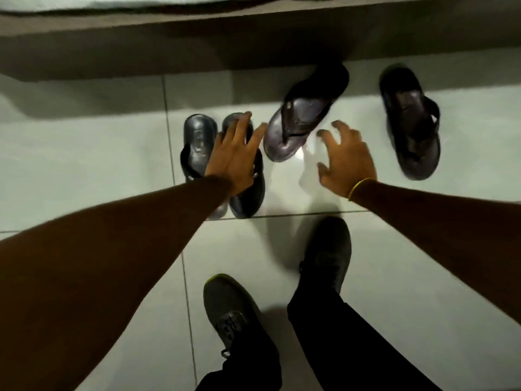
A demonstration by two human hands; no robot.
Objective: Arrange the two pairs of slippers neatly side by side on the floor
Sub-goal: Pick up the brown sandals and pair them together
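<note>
Two dark grey slippers lie side by side on the pale tiled floor: the left one (197,142) and the right one (249,190), partly hidden under my left hand (235,156). That hand hovers over them with its fingers spread, holding nothing. A dark brown slipper (298,119) lies tilted, its far end near the bed base. Its mate (410,122) lies further right, apart from it. My right hand (345,159) is open with spread fingers between the two brown slippers, close to the tilted one without gripping it.
A low brown bed base (169,46) runs along the far side, casting a shadow on the floor. My own two feet in dark shoes (229,309) (328,255) stand on the tiles near the slippers. A yellow band (359,186) circles my right wrist.
</note>
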